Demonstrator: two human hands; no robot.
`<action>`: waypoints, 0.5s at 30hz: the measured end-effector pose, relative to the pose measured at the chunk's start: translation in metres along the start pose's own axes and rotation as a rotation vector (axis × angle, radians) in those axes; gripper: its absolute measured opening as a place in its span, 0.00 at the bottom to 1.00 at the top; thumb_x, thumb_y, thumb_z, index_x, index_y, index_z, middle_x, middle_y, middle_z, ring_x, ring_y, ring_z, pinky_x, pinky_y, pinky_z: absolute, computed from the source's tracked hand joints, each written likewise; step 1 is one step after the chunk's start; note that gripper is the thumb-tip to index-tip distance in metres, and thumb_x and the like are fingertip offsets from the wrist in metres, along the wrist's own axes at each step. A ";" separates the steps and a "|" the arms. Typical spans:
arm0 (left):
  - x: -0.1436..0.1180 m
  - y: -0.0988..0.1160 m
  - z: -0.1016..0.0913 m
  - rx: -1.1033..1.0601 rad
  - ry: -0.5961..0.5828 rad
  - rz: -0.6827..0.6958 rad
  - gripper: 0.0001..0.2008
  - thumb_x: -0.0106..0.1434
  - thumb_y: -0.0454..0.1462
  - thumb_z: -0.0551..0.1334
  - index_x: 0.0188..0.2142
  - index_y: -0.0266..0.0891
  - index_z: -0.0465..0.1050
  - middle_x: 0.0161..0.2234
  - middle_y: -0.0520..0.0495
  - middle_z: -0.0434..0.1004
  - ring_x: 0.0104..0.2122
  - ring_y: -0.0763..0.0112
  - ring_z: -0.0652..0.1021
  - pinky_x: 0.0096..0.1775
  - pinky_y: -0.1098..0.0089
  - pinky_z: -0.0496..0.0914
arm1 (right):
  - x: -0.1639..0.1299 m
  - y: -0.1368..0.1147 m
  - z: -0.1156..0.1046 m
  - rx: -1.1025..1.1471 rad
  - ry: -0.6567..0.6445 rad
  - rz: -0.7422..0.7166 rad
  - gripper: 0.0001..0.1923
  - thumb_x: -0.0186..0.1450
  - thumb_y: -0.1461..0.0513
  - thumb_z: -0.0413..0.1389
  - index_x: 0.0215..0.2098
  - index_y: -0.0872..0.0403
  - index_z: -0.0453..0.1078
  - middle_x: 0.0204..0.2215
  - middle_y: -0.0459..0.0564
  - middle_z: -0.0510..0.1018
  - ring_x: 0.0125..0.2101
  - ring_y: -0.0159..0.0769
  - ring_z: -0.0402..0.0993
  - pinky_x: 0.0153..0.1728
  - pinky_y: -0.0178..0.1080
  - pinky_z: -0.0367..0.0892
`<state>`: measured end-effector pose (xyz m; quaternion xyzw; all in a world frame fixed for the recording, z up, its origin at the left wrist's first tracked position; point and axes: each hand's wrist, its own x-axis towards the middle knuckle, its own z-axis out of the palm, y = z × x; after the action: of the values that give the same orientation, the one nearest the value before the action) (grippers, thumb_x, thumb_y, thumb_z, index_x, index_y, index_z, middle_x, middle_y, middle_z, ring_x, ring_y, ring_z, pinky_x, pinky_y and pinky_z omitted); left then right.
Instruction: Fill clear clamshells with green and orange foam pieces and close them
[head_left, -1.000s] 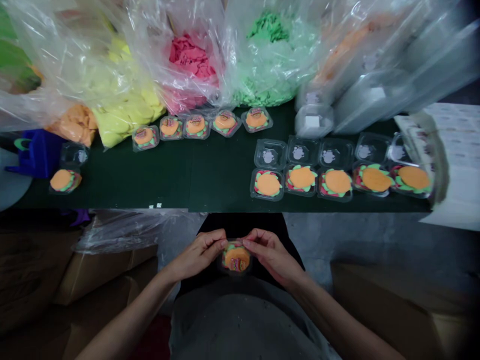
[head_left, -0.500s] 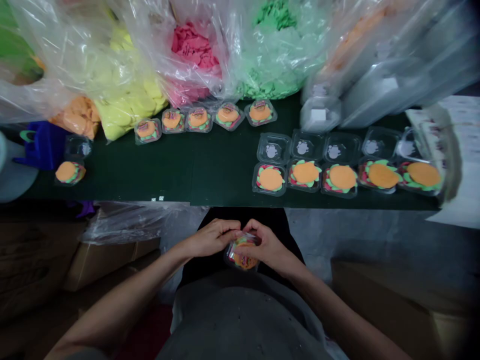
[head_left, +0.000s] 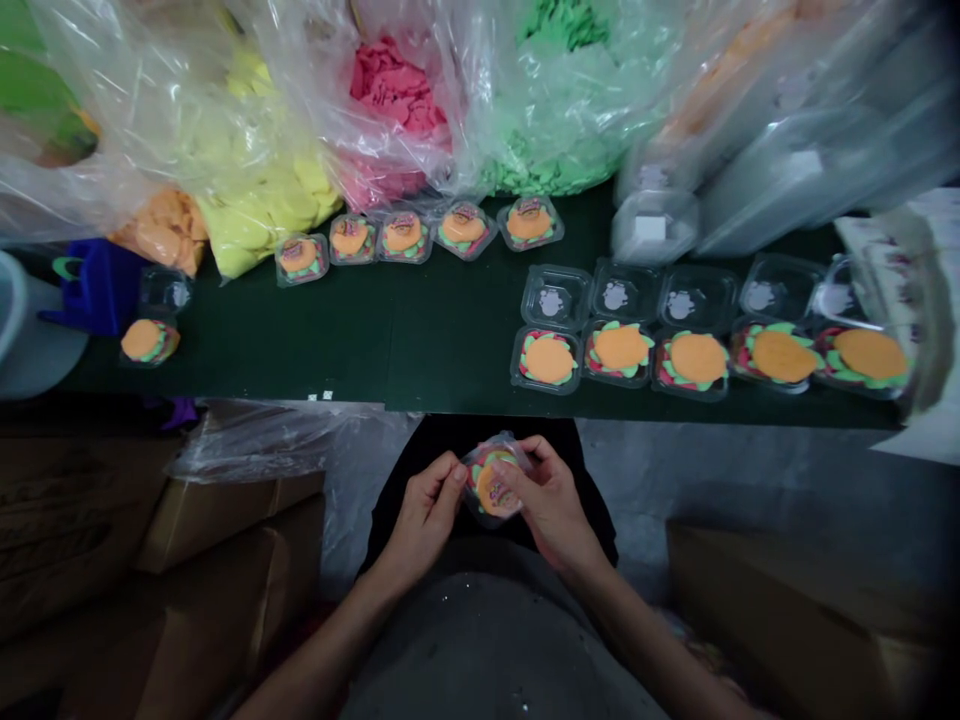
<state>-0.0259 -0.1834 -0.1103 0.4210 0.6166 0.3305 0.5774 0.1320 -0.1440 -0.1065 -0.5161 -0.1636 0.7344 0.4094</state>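
Observation:
Over my lap, below the table edge, I hold a clear plastic box (head_left: 493, 495) with a toy burger in it: an orange bun over green and red layers, with a printed lid. My right hand (head_left: 551, 500) grips its right side, thumb across the lid. At the left corner my left hand (head_left: 429, 505) pinches the rim between thumb and fingers. On the table to the right stands a row of open boxes (head_left: 547, 358), burgers inside and lids folded back. Several closed burger boxes (head_left: 463, 230) line the back.
Plastic bags of yellow pieces (head_left: 270, 210), pink pieces (head_left: 397, 90) and green pieces (head_left: 555, 160) fill the table's far side. Stacked clear boxes (head_left: 652, 230) stand at back right. At the left are one open burger box (head_left: 150, 342), a blue holder (head_left: 105, 285) and a pale bucket (head_left: 37, 330).
My left hand has moved from the box's top edge down to its left corner. The box has turned and risen slightly, with my right hand still on it.

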 end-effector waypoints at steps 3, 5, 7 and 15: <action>0.003 -0.001 0.002 -0.011 0.031 0.028 0.23 0.74 0.52 0.52 0.27 0.40 0.57 0.24 0.56 0.54 0.25 0.74 0.58 0.28 0.71 0.53 | -0.002 -0.003 0.000 0.005 0.015 -0.004 0.20 0.52 0.56 0.74 0.35 0.49 0.70 0.36 0.47 0.84 0.32 0.37 0.79 0.34 0.40 0.73; 0.009 0.002 -0.003 -0.010 -0.004 0.047 0.23 0.74 0.51 0.53 0.27 0.40 0.56 0.24 0.56 0.53 0.25 0.74 0.57 0.28 0.71 0.53 | -0.001 -0.009 -0.003 -0.014 0.006 0.014 0.20 0.53 0.55 0.74 0.36 0.49 0.71 0.34 0.46 0.83 0.31 0.36 0.78 0.33 0.39 0.73; 0.017 0.011 -0.012 0.023 -0.107 0.067 0.22 0.73 0.50 0.53 0.26 0.40 0.57 0.24 0.55 0.54 0.25 0.74 0.57 0.28 0.72 0.53 | 0.002 -0.016 -0.007 -0.062 -0.077 0.072 0.20 0.53 0.55 0.73 0.40 0.49 0.74 0.34 0.45 0.83 0.31 0.35 0.78 0.34 0.38 0.73; 0.045 0.040 -0.027 0.153 -0.268 0.165 0.21 0.73 0.49 0.54 0.26 0.39 0.62 0.24 0.54 0.58 0.26 0.73 0.61 0.29 0.72 0.56 | 0.011 -0.018 -0.008 -0.135 -0.186 0.103 0.18 0.51 0.55 0.74 0.39 0.51 0.81 0.32 0.46 0.84 0.31 0.35 0.78 0.36 0.39 0.72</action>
<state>-0.0463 -0.1237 -0.0913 0.5532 0.5209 0.2696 0.5916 0.1457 -0.1263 -0.1049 -0.4797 -0.2232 0.7866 0.3184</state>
